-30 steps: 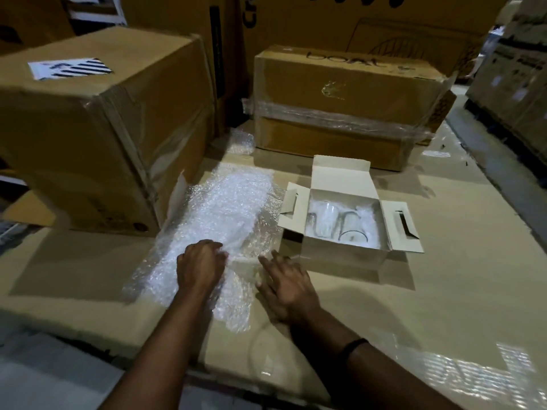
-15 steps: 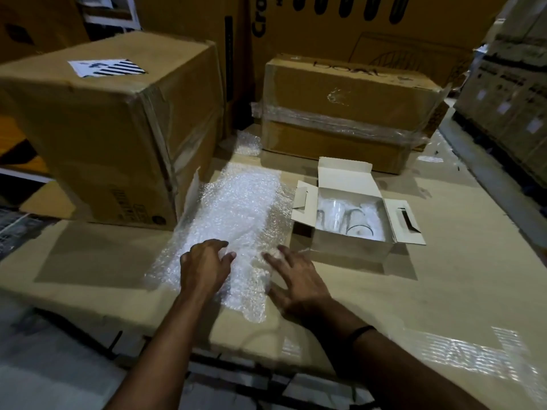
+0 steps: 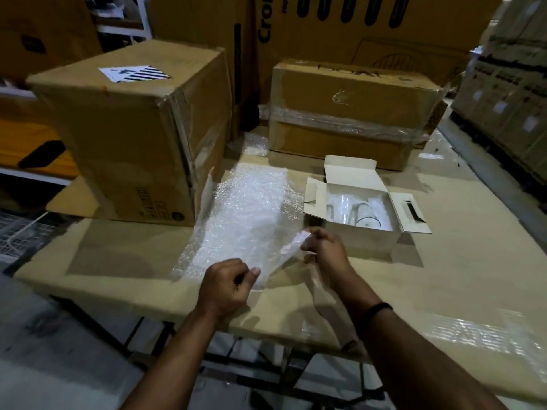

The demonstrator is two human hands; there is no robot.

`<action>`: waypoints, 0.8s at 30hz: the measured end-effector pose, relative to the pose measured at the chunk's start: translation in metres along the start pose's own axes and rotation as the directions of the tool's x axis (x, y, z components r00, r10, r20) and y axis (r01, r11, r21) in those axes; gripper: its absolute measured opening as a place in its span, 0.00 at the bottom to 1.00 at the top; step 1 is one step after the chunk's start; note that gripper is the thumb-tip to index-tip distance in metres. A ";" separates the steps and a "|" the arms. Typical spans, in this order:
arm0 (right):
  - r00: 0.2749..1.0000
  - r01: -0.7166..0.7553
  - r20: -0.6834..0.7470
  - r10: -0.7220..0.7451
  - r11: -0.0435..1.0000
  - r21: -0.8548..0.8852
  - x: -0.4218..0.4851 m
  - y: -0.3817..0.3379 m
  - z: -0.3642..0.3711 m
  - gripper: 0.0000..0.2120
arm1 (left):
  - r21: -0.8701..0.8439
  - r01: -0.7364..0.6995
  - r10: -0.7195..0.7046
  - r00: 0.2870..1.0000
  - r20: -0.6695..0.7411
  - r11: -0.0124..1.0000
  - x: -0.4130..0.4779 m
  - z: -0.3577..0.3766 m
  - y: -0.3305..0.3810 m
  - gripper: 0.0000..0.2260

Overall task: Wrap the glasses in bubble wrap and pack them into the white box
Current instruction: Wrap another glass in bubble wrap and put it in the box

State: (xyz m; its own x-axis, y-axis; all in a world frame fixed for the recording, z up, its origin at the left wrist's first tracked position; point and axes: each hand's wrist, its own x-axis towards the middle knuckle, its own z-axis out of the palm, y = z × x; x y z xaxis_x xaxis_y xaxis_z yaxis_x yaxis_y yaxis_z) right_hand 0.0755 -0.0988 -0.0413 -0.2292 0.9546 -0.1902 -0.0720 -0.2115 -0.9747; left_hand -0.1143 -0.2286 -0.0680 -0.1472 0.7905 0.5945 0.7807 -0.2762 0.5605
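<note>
1. Your bubble wrap (image 3: 245,214) lies on the table (image 3: 444,276), with its far left edge curled up against the big cardboard carton (image 3: 127,137). Draw it away from that carton so it doesn't snag.
2. Your left hand (image 3: 226,287) has its fingers curled in, thumb and forefinger pinching the sheet's near edge. Hold lightly; a hard pull would likely stretch the film.
3. Your right hand (image 3: 325,253) pinches the near right corner, raised off the table. Lift both sides evenly so the sheet stays square.
4. The glasses (image 3: 343,208) sit in the open white box (image 3: 364,241), just right of the sheet, seemingly unwrapped. Spread the wrap flat before reaching in.
</note>
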 end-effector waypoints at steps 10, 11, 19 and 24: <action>0.962 -0.258 0.210 0.174 0.831 0.493 -0.040 -0.048 -0.085 0.24 | -0.712 0.696 -0.690 0.562 0.457 0.096 0.024 0.048 0.045 0.12; 0.960 -0.270 0.201 0.195 0.835 0.480 -0.041 -0.046 -0.100 0.30 | -0.743 0.669 -0.716 0.512 0.475 -0.014 0.029 0.049 0.046 0.13; 0.959 -0.282 -0.054 0.279 0.958 -0.048 -0.033 -0.045 -0.179 0.06 | -0.759 0.585 -0.669 0.445 0.595 -0.286 0.048 0.050 0.048 0.31; 0.926 -0.307 -0.287 0.244 0.931 -0.200 -0.018 -0.043 -0.214 0.14 | -0.670 0.740 -0.862 0.380 0.335 0.065 0.041 0.076 0.059 0.21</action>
State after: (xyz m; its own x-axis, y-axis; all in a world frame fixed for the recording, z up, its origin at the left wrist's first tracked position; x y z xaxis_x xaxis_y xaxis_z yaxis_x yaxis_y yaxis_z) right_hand 0.2904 -0.0618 -0.0206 0.0490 0.8930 -0.4475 0.1970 -0.4478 -0.8721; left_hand -0.0278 -0.1709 -0.0547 -0.5259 0.7212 -0.4509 -0.4646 0.2004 0.8625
